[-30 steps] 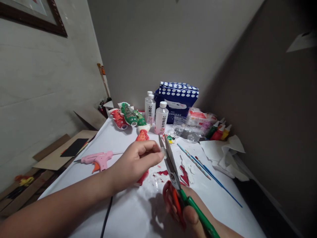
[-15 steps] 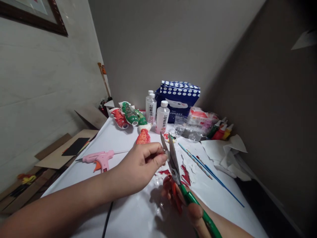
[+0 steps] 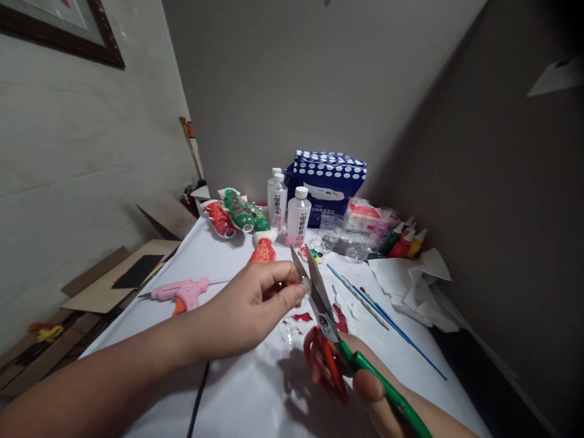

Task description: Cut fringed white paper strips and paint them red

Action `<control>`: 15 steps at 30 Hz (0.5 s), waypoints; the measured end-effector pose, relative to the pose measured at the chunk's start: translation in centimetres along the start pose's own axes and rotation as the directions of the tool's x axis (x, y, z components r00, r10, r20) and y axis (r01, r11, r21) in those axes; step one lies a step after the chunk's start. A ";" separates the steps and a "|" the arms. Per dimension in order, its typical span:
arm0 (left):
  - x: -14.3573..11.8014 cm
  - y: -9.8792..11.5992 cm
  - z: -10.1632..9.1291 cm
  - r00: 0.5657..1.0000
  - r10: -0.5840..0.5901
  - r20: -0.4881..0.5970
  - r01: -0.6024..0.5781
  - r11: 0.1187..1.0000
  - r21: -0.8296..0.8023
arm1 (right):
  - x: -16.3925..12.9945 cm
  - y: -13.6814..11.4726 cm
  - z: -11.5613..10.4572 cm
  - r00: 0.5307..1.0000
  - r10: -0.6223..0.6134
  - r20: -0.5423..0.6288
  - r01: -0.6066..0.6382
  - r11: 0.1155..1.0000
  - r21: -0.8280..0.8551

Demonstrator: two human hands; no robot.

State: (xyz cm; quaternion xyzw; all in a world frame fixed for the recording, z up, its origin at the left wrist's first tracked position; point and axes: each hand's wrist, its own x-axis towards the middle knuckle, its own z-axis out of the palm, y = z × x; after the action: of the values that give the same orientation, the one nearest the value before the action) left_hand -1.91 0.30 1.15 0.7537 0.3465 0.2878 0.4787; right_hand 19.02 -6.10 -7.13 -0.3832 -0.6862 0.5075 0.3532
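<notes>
My left hand (image 3: 255, 304) pinches a small clear scrap (image 3: 303, 282) between thumb and fingers, above the white table (image 3: 237, 389). My right hand (image 3: 365, 392) grips scissors (image 3: 328, 322) with red and green handles. Their blades stand slightly apart around the scrap at my left fingertips. Red cut-off bits (image 3: 340, 317) lie on the table just beyond the scissors. A red painted fish figure (image 3: 263, 250) lies behind my left hand, partly hidden by it.
A pink glue gun (image 3: 182, 291) lies at the left, its black cord running toward me. Paintbrushes (image 3: 365, 298) lie at the right. At the back stand white bottles (image 3: 296, 216), a blue dotted pack (image 3: 326, 179), painted fish (image 3: 237, 213), paint tubes (image 3: 404, 240) and crumpled paper (image 3: 420, 283).
Both hands stay nearly in place. The scissor blades shift slightly at the scrap, closing a little and then parting again; the view wobbles a bit.
</notes>
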 end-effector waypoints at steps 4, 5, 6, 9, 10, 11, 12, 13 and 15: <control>0.0 0.0 -0.1 0.999 -0.030 -0.024 0.030 0.999 -0.019 | 0.0 -0.1 -0.5 1.000 -0.024 -0.015 0.024 1.000 0.005; 0.0 0.0 -0.1 0.999 -0.050 -0.020 0.050 0.998 -0.039 | 0.1 0.0 -0.4 1.000 -0.023 -0.020 0.023 1.000 0.005; 0.1 -0.1 -0.2 0.997 -0.073 -0.004 0.072 0.995 -0.070 | 0.2 0.1 -0.3 0.999 -0.020 -0.025 0.020 1.000 0.004; 0.2 -0.4 -0.2 0.990 -0.113 0.081 0.128 0.969 -0.210 | 0.3 0.5 0.4 0.999 -0.020 -0.041 0.020 1.000 0.009; 0.3 -0.4 -0.2 0.988 -0.112 0.104 0.135 0.958 -0.254 | 0.3 0.7 0.6 0.999 -0.019 -0.046 0.019 1.000 0.011; 0.3 -0.5 -0.2 0.987 -0.111 0.119 0.141 0.949 -0.282 | 0.3 0.8 0.8 0.998 -0.020 -0.052 0.021 1.000 0.012; 0.3 -0.5 -0.1 0.986 -0.116 0.121 0.147 0.945 -0.292 | 0.2 0.9 0.9 0.998 -0.022 -0.059 0.023 1.000 0.013; 0.4 -0.5 0.0 0.985 -0.132 0.114 0.160 0.946 -0.283 | 0.2 0.9 1.0 0.998 -0.023 -0.065 0.024 1.000 0.013; 0.5 -0.4 0.1 0.979 -0.185 0.086 0.200 0.952 -0.231 | 0.2 1.0 1.0 0.997 -0.025 -0.076 0.026 1.000 0.015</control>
State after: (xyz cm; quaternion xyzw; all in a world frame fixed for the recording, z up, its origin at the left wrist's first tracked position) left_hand -1.68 0.77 0.81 0.6619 0.3661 0.2554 0.6022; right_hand 18.21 -6.16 -8.31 -0.3905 -0.6731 0.4935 0.3883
